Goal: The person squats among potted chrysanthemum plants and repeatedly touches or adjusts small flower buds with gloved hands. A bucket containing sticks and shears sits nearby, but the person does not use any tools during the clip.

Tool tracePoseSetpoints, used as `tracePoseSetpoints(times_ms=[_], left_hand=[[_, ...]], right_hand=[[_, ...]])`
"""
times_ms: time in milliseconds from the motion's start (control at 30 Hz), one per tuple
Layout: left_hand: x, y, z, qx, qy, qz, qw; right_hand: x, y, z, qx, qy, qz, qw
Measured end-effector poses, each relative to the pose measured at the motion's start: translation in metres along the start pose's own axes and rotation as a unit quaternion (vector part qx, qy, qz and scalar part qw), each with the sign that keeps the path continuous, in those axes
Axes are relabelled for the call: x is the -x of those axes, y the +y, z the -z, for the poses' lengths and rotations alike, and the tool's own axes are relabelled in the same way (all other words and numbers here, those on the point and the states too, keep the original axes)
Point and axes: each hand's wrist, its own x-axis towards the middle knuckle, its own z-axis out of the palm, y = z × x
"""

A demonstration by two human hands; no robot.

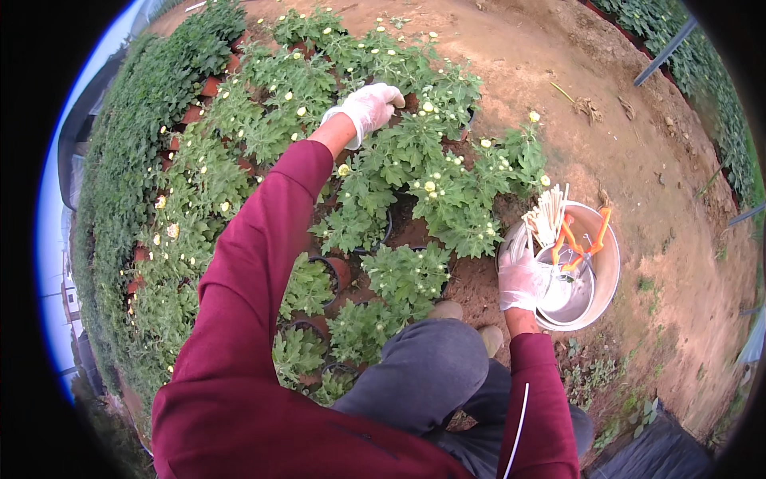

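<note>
My left hand [370, 111], in a thin translucent glove, reaches out over potted chrysanthemums [413, 143]. Its fingers are bent and slightly apart above a gap between plants, and nothing shows in them. My right hand [522, 281], gloved the same way, lies over the left rim of a white bucket [609, 269]; its fingertips are partly hidden, so a grip is unclear. Inside the bucket stands a smaller metal-looking container [577, 299]. Orange-handled pliers or cutters [573, 248] and a bundle of thin pale sticks [547, 215] rest beside it, with several wire hooks [559, 254].
Dense rows of green plants [119, 179] in reddish pots [209, 87] run along the left. Bare brown soil [652, 209] lies to the right, bordered by another planted row [688, 66] and a grey post [665, 51]. Dark sheeting [658, 449] covers ground at lower right.
</note>
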Motion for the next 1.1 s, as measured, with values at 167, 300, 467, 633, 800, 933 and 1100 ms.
tracePoseSetpoints(times_ms=[167, 300, 467, 633, 800, 933, 1100], left_hand=[[-0.021, -0.005, -0.007, 0.055, -0.139, -0.052, 0.987], [-0.024, -0.006, -0.015, 0.027, -0.218, -0.054, 0.974], [-0.019, -0.009, -0.022, 0.006, -0.205, -0.071, 0.976], [-0.020, -0.002, -0.022, 0.013, -0.228, -0.076, 0.971], [-0.020, 0.007, -0.023, 0.017, -0.231, -0.068, 0.970], [-0.025, 0.011, -0.035, -0.089, -0.246, -0.054, 0.964], [-0.025, 0.001, -0.037, -0.138, -0.294, -0.052, 0.944]], right_hand=[[0.002, -0.001, 0.000, 0.011, 0.028, 0.018, 0.999], [0.001, -0.002, 0.003, 0.001, 0.014, 0.019, 1.000], [-0.001, -0.004, 0.005, 0.015, -0.009, -0.004, 1.000], [0.000, -0.006, 0.010, 0.010, -0.009, 0.012, 1.000], [0.001, -0.005, 0.010, 0.004, -0.005, 0.022, 1.000], [0.000, -0.003, 0.005, -0.013, 0.006, 0.029, 0.999], [-0.001, 0.001, 0.002, 0.003, -0.018, 0.000, 1.000]])
